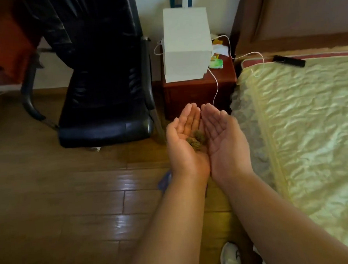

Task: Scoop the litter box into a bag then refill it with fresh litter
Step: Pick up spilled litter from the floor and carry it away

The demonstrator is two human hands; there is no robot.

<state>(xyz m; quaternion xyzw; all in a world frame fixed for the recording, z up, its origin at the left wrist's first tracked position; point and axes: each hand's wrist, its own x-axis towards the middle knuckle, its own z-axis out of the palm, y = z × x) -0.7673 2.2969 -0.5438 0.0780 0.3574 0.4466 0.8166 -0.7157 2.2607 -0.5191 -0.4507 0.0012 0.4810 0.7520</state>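
My left hand (184, 139) and my right hand (224, 137) are held side by side, palms up, cupped together above the wooden floor. A few small brownish-green clumps of litter (196, 140) lie in the hollow where the two palms meet, mostly on the left palm. The fingers of both hands are straight and point away from me. A bit of blue material (165, 180) shows below my left wrist, mostly hidden by the arm. No litter box or scoop is in view.
A black office chair (105, 95) stands at the left. A white paper bag (186, 45) sits on a dark red nightstand (199, 93) ahead, with a white cable (215, 86) hanging down. A bed with a pale quilt (311, 123) fills the right. A white shoe (230, 257) is at the bottom.
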